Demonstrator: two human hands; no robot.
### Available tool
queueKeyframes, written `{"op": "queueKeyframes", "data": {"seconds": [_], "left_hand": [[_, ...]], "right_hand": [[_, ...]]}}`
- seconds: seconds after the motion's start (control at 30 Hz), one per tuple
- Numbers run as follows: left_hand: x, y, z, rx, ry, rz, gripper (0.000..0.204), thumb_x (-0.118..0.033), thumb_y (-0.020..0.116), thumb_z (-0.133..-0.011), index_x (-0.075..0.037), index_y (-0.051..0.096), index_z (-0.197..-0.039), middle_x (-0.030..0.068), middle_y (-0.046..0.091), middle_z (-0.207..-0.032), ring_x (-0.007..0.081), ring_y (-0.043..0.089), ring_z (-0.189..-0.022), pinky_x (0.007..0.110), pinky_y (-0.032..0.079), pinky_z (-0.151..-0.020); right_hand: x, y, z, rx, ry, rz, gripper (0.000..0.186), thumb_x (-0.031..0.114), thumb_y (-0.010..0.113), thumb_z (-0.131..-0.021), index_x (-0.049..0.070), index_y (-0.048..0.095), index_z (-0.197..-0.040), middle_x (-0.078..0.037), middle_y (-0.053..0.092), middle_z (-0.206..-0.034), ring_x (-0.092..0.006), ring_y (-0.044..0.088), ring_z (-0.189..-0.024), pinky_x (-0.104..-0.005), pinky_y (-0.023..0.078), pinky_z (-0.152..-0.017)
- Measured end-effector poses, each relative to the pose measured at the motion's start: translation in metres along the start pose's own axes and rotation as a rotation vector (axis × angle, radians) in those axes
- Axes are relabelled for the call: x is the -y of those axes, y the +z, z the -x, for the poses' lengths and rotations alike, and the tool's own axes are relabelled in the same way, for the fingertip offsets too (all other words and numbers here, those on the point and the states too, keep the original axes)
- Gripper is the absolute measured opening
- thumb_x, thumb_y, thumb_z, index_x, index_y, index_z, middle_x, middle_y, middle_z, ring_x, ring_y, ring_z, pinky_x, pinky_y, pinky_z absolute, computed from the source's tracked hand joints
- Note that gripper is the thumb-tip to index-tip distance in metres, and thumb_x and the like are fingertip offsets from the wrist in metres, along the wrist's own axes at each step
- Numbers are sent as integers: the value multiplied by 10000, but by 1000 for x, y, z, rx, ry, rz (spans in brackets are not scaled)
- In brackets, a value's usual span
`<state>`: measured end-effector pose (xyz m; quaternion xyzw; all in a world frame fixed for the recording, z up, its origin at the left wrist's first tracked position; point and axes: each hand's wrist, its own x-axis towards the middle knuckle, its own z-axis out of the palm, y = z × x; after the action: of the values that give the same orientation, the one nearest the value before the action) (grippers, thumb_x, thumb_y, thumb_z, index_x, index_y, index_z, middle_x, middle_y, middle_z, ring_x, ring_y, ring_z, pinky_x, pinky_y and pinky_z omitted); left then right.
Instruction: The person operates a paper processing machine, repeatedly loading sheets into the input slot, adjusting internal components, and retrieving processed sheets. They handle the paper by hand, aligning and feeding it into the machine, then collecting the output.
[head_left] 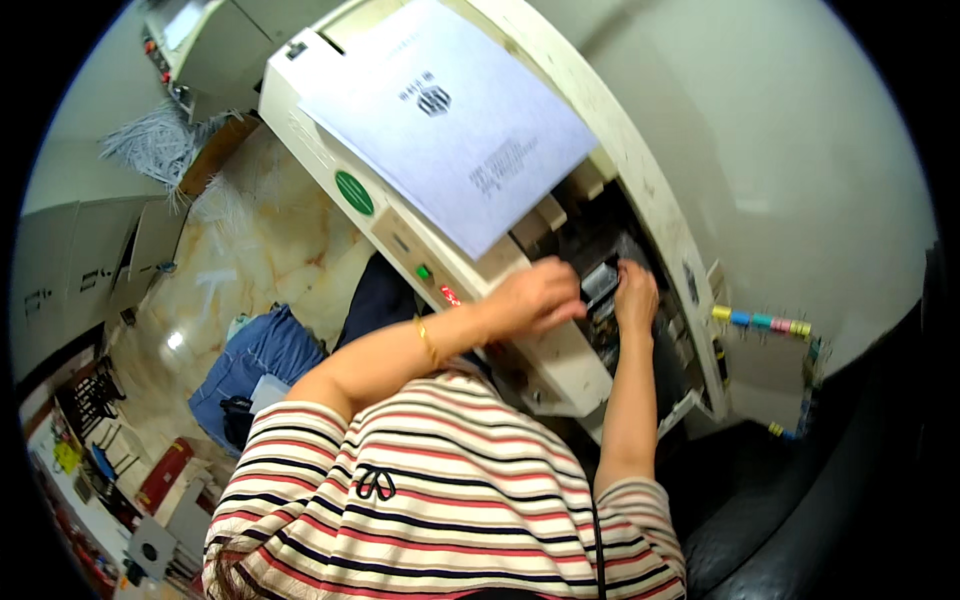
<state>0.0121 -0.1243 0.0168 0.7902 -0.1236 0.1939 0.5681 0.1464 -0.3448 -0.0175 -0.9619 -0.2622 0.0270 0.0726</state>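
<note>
My left hand hovers over or rests on the near inner edge of a cream machine, fingers curled; what they hold, if anything, is hidden. Inside the open cavity on the right, my right hand is closed at a small dark and silver part, its fingertips partly hidden. A large white sheet with printing lies across the machine's top. A green round sticker and a small panel with a green button and red display are on the near side.
A rack with colored spools stands right of the machine. Shredded paper is heaped at the upper left. Blue fabric lies at left on the marble-patterned floor. Chairs and a red object are at lower left.
</note>
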Motion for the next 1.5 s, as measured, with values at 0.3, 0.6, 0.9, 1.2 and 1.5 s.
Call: {"op": "queueKeyframes", "data": {"seconds": [0.3,0.6,0.9,1.2,1.5], "left_hand": [[-22,-106,76,-530,-481,182,151,-125,521,-993,-12,622,-1012,68,602,-934,153,577,-849,280,475,-779],[14,-141,100,-693,-889,314,559,-331,558,-975,19,365,-1365,171,399,-1255,220,479,-1135,335,418,-991],[30,-154,96,-654,-941,728,679,-228,695,-896,27,299,-1385,146,480,-1316,197,477,-1213,340,399,-1033],[-14,-211,88,-679,-833,996,728,-167,719,-834,-35,299,-1413,128,479,-1316,219,483,-1205,388,417,-1027],[-99,-267,91,-718,-911,984,752,-239,723,-794,-67,326,-1409,135,489,-1296,229,504,-1175,401,441,-990]], "right_hand": [[145,-86,-109,-154,-170,-541,303,204,594,-944,26,605,-1189,-145,617,-1148,-320,561,-1090,-395,428,-965],[204,-57,-185,60,-284,-319,313,181,570,-907,6,616,-1163,-199,637,-1092,-379,584,-1034,-440,455,-888],[222,-63,-121,281,-61,-544,244,157,641,-882,-12,614,-1057,-120,649,-900,-189,612,-773,-326,499,-723],[211,-38,-62,428,104,-1092,363,109,622,-924,-34,499,-1234,-109,604,-1137,-176,576,-1015,-311,463,-894],[264,-59,-39,904,81,-1873,588,275,630,-899,-48,437,-1350,-150,568,-1282,-257,561,-1156,-380,443,-998]]}}
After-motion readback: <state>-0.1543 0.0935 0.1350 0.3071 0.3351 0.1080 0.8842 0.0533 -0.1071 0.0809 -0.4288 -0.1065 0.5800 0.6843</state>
